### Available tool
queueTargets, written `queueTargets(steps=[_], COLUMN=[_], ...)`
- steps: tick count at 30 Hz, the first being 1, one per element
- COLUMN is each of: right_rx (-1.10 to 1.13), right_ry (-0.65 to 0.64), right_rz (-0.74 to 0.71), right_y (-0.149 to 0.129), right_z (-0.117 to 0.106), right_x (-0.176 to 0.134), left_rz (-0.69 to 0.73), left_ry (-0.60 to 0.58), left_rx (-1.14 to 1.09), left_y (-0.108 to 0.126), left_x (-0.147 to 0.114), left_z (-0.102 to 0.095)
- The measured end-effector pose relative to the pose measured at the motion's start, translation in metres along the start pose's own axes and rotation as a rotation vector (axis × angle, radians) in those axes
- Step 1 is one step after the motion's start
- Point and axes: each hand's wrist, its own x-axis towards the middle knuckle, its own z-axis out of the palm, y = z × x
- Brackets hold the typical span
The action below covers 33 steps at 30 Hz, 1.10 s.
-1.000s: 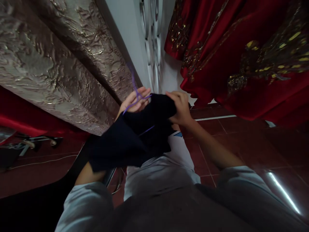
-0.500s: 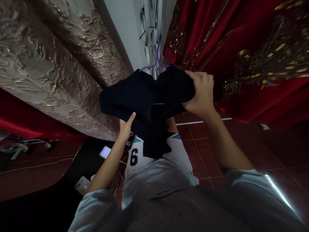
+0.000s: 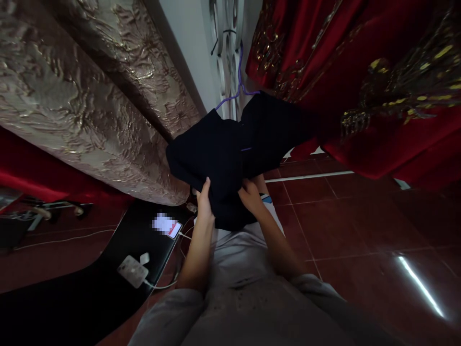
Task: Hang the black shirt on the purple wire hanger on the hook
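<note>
A dark navy or black garment (image 3: 209,149), with sleeves spread to both sides, hangs on a purple hanger (image 3: 236,93). The hanger's hook goes up to a white metal grille; part of its lower bar shows in the garment's front opening. My left hand (image 3: 205,202) grips the garment low on the left, thumb in front and the other fingers hidden in the cloth. At the front opening, lower right of the middle, my right hand (image 3: 251,196) has its fingers closed on the cloth edge. The lower cloth bunches over my lap.
On the left stands a black table (image 3: 90,274) with a lit phone (image 3: 175,229), a pale device (image 3: 133,271) and white cables. A textured beige curtain (image 3: 118,110) hangs left, a red sequined curtain (image 3: 309,57) right. Behind is the white grille (image 3: 226,62); red tiles cover the floor.
My right hand has left the right sleeve end and moved down and left to the garment's front opening. My left hand still holds the cloth, slightly further right and lower.
</note>
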Motion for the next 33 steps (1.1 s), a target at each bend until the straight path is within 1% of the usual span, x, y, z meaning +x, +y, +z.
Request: queueTargets(steps=[1,2,3,4,6,7,8,9,10,12,13,14,15,17,19,21,23,24,26,28,30,31,32,33], right_rx=[0.014,0.025,0.033,0.039,0.056,0.068,0.083,0.099,0.120,0.170,0.195,0.215,0.227,0.221,0.243,0.328,0.430,0.449,0.445,0.426,0.409,0.397,0.382,0.366], right_ry=[-0.016,-0.028,-0.030,-0.013,0.050,0.084,0.111,0.126,0.122,0.054,0.004,-0.044,-0.084,-0.128,-0.100,0.040,0.231,0.278,0.280,0.225,0.176,0.155,0.138,0.126], right_rz=[0.018,0.025,0.028,0.032,0.046,0.050,0.052,0.053,0.053,0.045,0.037,0.028,0.018,0.002,-0.010,-0.063,-0.168,-0.228,-0.312,-0.349,-0.352,-0.348,-0.344,-0.345], right_y=[0.004,0.007,0.008,0.008,0.005,0.003,0.000,-0.002,-0.003,-0.006,-0.007,-0.008,-0.009,-0.016,-0.032,-0.057,-0.088,-0.103,-0.127,-0.139,-0.143,-0.143,-0.144,-0.145], right_z=[0.002,0.001,0.000,-0.003,-0.006,-0.006,-0.006,-0.005,-0.003,0.000,0.001,0.001,0.000,-0.006,-0.015,-0.027,-0.037,-0.042,-0.047,-0.048,-0.048,-0.049,-0.050,-0.050], right_x=[-0.002,-0.004,-0.005,-0.007,-0.009,-0.010,-0.011,-0.012,-0.013,-0.015,-0.016,-0.016,-0.016,-0.012,-0.003,0.011,0.025,0.030,0.037,0.037,0.033,0.031,0.029,0.027], left_rz=[0.021,0.080,0.185,0.331,0.682,0.836,0.939,0.976,0.956,0.806,0.723,0.663,0.631,0.632,0.667,0.676,0.643,0.622,0.587,0.563,0.597,0.669,0.769,0.881], left_ry=[0.014,0.054,0.120,0.208,0.381,0.428,0.415,0.327,0.192,-0.095,-0.193,-0.245,-0.263,-0.267,-0.287,-0.324,-0.377,-0.398,-0.439,-0.511,-0.599,-0.611,-0.588,-0.528], left_rx=[-0.016,-0.018,0.004,0.052,0.208,0.307,0.413,0.521,0.624,0.791,0.838,0.861,0.870,0.863,0.887,0.998,1.127,1.173,1.217,1.225,1.153,1.049,0.933,0.827], left_y=[0.001,0.002,0.002,0.002,-0.001,-0.004,-0.008,-0.013,-0.019,-0.030,-0.034,-0.037,-0.038,-0.036,-0.033,-0.034,-0.038,-0.039,-0.037,-0.021,0.008,0.025,0.043,0.060], left_x=[0.000,0.001,0.002,0.003,0.004,0.004,0.003,0.002,0.001,-0.002,-0.003,-0.003,-0.003,-0.002,0.000,0.004,0.010,0.013,0.019,0.020,0.017,0.014,0.011,0.009], left_z=[-0.001,-0.002,-0.005,-0.007,-0.013,-0.016,-0.018,-0.020,-0.020,-0.018,-0.015,-0.012,-0.008,-0.001,0.006,0.012,0.017,0.020,0.024,0.029,0.037,0.043,0.050,0.057])
